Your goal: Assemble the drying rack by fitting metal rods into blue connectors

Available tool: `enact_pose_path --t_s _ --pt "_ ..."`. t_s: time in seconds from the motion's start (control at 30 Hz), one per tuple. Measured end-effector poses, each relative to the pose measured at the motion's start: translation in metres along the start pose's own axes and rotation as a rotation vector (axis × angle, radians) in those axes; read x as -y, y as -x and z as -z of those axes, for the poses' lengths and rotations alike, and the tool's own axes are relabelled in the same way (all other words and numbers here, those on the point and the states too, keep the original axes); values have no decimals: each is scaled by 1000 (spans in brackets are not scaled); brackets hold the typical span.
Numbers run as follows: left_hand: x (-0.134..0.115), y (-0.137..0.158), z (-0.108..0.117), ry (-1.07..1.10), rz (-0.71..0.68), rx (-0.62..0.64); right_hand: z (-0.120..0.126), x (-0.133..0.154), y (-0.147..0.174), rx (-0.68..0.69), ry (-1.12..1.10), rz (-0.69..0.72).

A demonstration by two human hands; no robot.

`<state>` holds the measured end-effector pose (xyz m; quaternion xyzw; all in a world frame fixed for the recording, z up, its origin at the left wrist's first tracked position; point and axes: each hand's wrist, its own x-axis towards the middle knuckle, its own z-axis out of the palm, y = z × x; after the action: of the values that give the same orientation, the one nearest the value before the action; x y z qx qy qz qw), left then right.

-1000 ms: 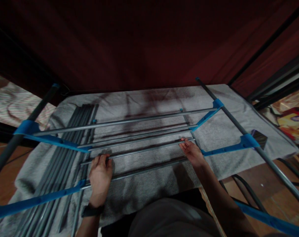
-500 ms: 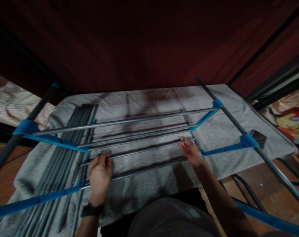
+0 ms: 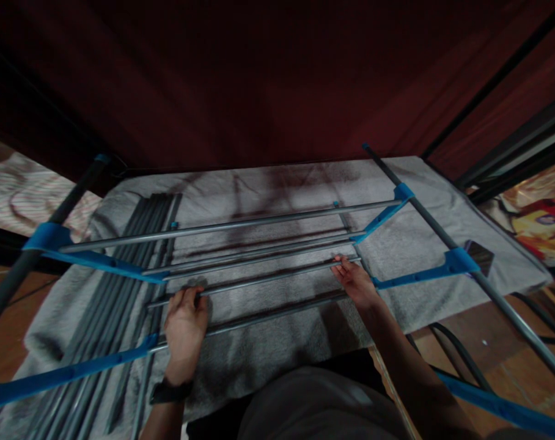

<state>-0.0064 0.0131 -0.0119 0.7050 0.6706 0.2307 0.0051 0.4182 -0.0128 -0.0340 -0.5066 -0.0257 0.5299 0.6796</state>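
The person wears a dark band, like a watch or a strap, around the wrist of the left hand. This band is black and lies close on the wrist. Both forearms are bare, without sleeves to see. The right hand has no ring or band that I can see. At the near edge, the clothing on the body is grey, plain, with no print or marking visible.

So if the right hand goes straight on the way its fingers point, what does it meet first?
The right hand points up and left across the rack. Its fingers already touch a grey rod. Just beyond lie the next paired rods, probably first, though depth is unclear.
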Motion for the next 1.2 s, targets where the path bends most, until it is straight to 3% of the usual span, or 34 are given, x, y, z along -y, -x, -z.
enact_pose_path --t_s 0.53,1.2 --pt "2 3 0 82 -34 -112 -8 5 6 -94 -71 -27" --pt "-6 3 8 136 34 -162 -9 7 9 -4 -74 12"
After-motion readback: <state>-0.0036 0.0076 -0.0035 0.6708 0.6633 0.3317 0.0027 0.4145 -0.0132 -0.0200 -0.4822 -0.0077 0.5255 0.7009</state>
